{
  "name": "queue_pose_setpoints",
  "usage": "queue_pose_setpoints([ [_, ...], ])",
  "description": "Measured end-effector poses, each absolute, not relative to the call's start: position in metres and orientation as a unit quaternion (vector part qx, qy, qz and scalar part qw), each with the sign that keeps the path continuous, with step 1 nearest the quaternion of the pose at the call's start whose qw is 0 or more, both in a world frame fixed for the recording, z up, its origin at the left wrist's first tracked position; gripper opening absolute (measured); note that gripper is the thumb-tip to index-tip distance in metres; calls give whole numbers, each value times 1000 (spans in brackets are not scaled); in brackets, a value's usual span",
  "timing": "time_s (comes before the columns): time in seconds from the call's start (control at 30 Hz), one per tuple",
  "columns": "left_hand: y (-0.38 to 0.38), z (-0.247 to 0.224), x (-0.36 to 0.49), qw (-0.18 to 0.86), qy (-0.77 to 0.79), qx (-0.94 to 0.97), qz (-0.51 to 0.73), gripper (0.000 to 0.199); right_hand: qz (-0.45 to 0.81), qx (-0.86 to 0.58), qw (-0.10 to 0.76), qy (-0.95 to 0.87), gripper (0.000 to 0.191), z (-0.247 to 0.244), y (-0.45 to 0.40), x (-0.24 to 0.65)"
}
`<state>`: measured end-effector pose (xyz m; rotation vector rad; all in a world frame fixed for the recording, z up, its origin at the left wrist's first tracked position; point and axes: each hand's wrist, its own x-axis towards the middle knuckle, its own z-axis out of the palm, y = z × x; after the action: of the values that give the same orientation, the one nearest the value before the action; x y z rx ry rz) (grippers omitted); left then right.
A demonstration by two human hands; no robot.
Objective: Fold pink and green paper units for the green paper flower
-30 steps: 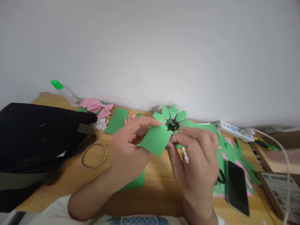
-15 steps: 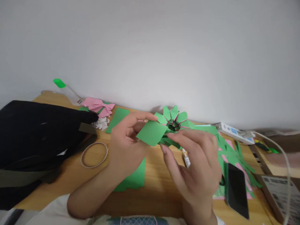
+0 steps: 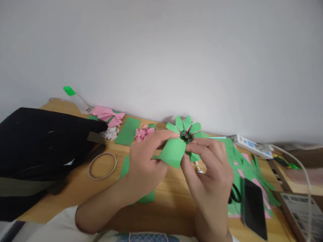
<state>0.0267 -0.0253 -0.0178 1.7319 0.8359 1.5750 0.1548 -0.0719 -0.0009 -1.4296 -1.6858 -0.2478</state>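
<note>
Both hands hold a small green paper piece (image 3: 173, 152) above the wooden table. My left hand (image 3: 147, 168) grips its left side, with the index finger along the top edge and the thumb beneath. My right hand (image 3: 210, 168) pinches its right edge between thumb and fingers. Just behind the hands stands a green folded paper flower (image 3: 187, 123) with pink edges, partly hidden by the fingers. Under my left forearm lie green sheets (image 3: 147, 197). A small white tube (image 3: 198, 167) shows beside my right thumb.
A black bag (image 3: 50, 141) and a ring (image 3: 102, 166) lie left. Behind are pink folded papers (image 3: 108, 115), white scraps (image 3: 110, 133), a green sheet (image 3: 128, 131) and a pink piece (image 3: 143, 133). Right are a phone (image 3: 254, 208), scissors (image 3: 235, 194), paper strips (image 3: 242, 164) and a power strip (image 3: 252, 146).
My left hand has moved right, closer to my right hand, and the green paper is now turned and slightly curved between them. The pink piece behind has come into view.
</note>
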Motion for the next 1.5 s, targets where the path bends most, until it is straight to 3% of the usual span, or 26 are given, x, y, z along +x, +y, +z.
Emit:
queue_pose_setpoints([
  [0.17,-12,-18,8,404,371,615,567,31,-57,-520,420,-742,9,-1,-76,154],
  [0.33,-8,-44,-69,461,497,514,526,19,109,-504,446,-732,8,-20,-35,129],
  [0.5,-35,-78,-115,525,587,425,446,25,269,-532,270,-756,15,-73,61,50],
  [0.57,-44,-83,-118,533,588,412,448,28,295,-529,219,-765,30,-91,90,21],
  [0.77,-46,-80,-119,579,557,376,462,33,317,-523,170,-773,33,-104,114,-8],
  [1.0,-39,-61,-112,632,473,339,512,40,363,-511,250,-738,24,-74,93,18],
  [1.17,-40,-38,-97,693,361,300,548,49,425,-464,360,-689,60,-41,23,83],
  [1.23,-44,-28,-85,711,333,282,552,48,460,-394,460,-650,49,-32,-12,110],
  [1.5,-68,-16,-28,721,307,349,514,22,275,-414,534,-684,39,-22,-102,153],
])
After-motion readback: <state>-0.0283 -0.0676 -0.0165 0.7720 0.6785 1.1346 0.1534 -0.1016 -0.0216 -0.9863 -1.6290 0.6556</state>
